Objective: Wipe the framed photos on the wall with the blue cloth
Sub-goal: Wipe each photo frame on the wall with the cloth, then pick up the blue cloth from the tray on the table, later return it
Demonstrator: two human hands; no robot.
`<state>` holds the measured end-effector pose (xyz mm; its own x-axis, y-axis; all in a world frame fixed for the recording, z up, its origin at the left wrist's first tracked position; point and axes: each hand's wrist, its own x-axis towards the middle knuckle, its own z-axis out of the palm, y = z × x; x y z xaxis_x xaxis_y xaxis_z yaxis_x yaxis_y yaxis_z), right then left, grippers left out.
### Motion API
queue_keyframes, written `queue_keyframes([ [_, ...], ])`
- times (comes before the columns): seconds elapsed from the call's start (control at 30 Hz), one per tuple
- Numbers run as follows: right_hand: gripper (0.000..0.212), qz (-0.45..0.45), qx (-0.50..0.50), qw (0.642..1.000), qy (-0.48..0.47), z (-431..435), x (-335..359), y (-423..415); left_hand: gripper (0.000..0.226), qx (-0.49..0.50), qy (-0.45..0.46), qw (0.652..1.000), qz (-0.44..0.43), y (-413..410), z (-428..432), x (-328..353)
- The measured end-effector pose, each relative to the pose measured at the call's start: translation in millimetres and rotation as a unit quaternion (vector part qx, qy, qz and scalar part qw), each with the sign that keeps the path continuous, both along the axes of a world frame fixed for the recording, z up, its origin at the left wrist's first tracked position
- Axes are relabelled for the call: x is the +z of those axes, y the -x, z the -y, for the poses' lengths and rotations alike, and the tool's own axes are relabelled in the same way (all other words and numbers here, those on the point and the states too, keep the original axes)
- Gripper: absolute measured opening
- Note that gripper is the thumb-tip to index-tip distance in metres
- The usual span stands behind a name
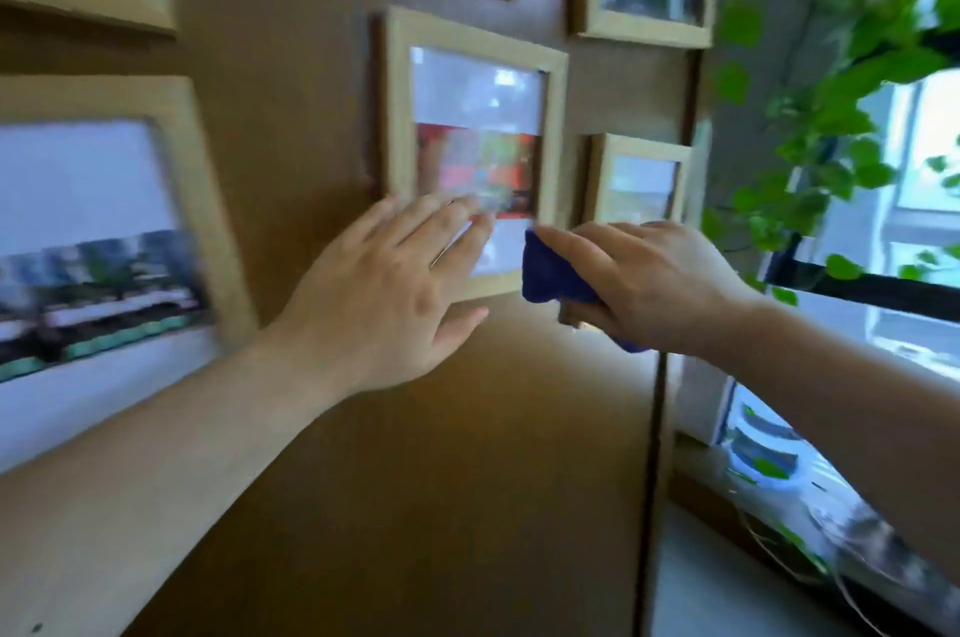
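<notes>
Right hand is clenched around the blue cloth, bunched under its fingers at the lower right corner of the centre frame. Left hand is spread flat, holding nothing, fingertips over that frame's lower glass.

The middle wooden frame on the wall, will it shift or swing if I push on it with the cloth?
The middle frame looks light, so it may tilt. The left hand lies spread over its lower edge, probably steadying it.

Trailing green vine beside a bright window, brown wall, cluttered sill below.
</notes>
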<state>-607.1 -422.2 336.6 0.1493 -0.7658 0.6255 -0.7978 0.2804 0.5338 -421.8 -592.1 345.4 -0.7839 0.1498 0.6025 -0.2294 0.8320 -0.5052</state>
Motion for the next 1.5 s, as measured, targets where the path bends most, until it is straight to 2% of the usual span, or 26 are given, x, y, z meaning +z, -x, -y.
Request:
queue_keyframes([
  [0.27,0.053,0.061,-0.155,0.986,-0.031,-99.2,-48.1,39.6,0.065,-0.126,-0.026,0.989,0.067,98.2,-46.7,-50.1],
  [0.57,0.047,0.114,-0.348,0.930,-0.017,-176.2,-92.5,-40.4,0.070,-0.297,-0.073,0.943,0.132,120.6,-100.9,-92.7],
  [0.77,0.054,0.157,-0.468,0.870,0.014,-219.4,-124.6,-133.7,0.067,-0.414,-0.066,0.890,0.179,95.2,-154.2,-126.7],
  [1.0,0.055,0.206,-0.590,0.778,0.062,-285.2,-164.9,-256.6,0.064,-0.561,-0.066,0.798,0.210,40.2,-252.6,-157.8],
  [1.3,0.050,0.239,-0.693,0.670,0.121,-363.3,-216.1,-415.7,0.067,-0.672,-0.023,0.695,0.254,-62.5,-374.2,-185.8],
  [1.5,0.051,0.270,-0.738,0.596,0.164,-414.5,-265.3,-525.7,0.067,-0.709,0.000,0.645,0.285,-135.2,-447.9,-215.4],
])
